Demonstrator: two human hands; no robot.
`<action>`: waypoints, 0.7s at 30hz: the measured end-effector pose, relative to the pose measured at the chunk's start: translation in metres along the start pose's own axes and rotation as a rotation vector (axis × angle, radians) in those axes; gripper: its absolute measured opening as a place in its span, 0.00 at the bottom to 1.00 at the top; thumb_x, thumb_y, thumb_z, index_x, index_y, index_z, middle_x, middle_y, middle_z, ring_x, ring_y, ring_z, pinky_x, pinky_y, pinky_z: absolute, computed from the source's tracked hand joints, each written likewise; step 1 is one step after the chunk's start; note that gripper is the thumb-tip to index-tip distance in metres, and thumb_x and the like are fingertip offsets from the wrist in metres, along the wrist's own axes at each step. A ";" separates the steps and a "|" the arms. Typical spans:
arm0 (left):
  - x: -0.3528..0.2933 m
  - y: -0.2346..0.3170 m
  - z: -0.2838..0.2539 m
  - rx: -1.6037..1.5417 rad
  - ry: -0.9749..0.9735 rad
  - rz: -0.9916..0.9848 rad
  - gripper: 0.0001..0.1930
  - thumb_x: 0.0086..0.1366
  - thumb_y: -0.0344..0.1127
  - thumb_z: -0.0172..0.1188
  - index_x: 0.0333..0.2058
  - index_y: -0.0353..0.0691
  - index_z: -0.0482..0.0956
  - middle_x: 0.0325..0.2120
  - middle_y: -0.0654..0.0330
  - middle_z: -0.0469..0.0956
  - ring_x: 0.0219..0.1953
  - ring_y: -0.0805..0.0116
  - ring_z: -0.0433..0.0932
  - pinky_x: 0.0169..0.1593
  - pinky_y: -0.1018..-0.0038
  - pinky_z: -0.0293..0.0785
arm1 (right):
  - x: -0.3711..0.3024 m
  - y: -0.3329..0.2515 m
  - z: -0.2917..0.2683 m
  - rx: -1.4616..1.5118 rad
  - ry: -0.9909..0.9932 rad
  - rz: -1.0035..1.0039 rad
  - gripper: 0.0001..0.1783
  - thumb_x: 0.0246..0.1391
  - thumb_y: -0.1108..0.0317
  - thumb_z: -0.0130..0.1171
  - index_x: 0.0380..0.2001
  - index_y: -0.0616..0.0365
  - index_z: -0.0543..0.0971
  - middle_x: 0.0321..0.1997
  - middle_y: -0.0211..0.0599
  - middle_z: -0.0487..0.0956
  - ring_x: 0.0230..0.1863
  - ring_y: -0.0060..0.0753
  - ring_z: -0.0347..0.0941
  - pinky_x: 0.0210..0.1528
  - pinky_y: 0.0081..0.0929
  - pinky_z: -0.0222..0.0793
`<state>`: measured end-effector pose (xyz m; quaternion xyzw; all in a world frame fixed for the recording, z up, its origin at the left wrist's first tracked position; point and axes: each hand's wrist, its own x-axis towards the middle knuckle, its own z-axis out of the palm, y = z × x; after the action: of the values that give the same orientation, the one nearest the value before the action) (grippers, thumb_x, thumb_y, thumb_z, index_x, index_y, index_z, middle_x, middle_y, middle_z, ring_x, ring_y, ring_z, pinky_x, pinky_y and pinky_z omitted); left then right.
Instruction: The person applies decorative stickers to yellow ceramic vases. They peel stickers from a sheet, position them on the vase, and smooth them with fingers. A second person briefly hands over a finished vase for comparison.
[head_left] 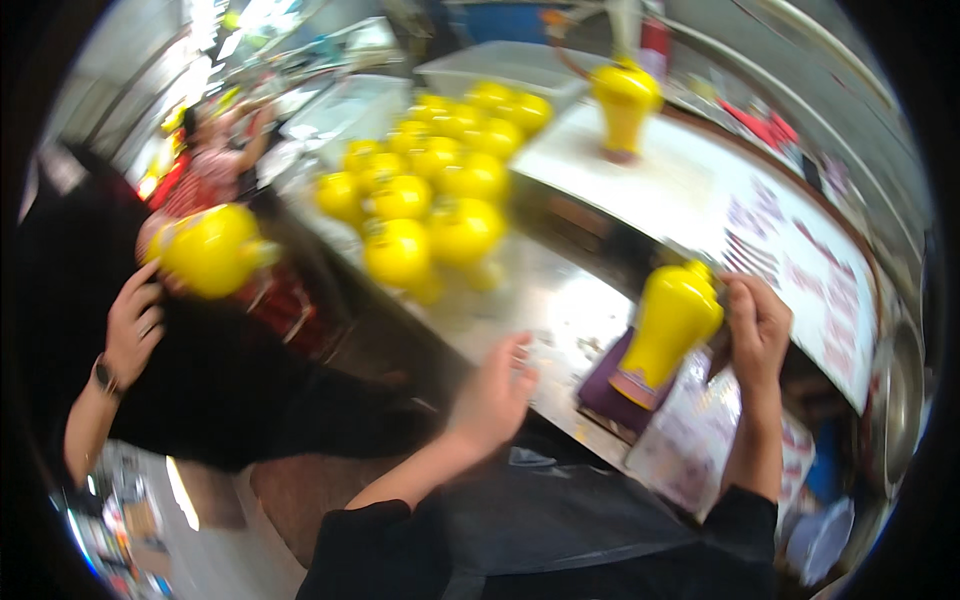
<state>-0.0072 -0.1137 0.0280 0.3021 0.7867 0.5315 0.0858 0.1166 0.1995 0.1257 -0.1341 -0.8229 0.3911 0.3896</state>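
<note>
My right hand (757, 325) grips the upper end of a glossy yellow vase-shaped piece (668, 325). The piece leans, its base lower left against a dark purple block (607, 388). To the left of the block, above the bench edge, my left hand (495, 392) is blurred; its fingers look loosely bent and apart, and I make out nothing held in them. Several more glossy yellow pieces (400, 250) stand crowded on the metal bench (560, 300), left of centre. Another yellow vase-shaped piece (625, 105) is upright on the white board at the back.
A co-worker's hand (137, 325) at the left touches a yellow piece (215, 250). Stickers in sheets lie on the white board (690, 190). Clear plastic bins (500, 68) stand behind the pieces. A plastic-wrapped bundle (695, 440) is by my right forearm. Another person (215, 160) is farther back.
</note>
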 end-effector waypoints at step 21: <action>-0.073 -0.025 -0.083 0.028 0.248 0.102 0.23 0.72 0.44 0.59 0.60 0.39 0.71 0.49 0.55 0.77 0.45 0.60 0.77 0.50 0.67 0.77 | -0.001 -0.101 0.108 -0.119 -0.515 -0.172 0.10 0.59 0.71 0.64 0.39 0.66 0.84 0.29 0.40 0.82 0.30 0.29 0.77 0.35 0.26 0.72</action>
<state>0.0042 -0.2269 0.0269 0.2748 0.7822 0.5575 -0.0436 0.0451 0.0742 0.1590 0.0177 -0.9247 0.3288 0.1910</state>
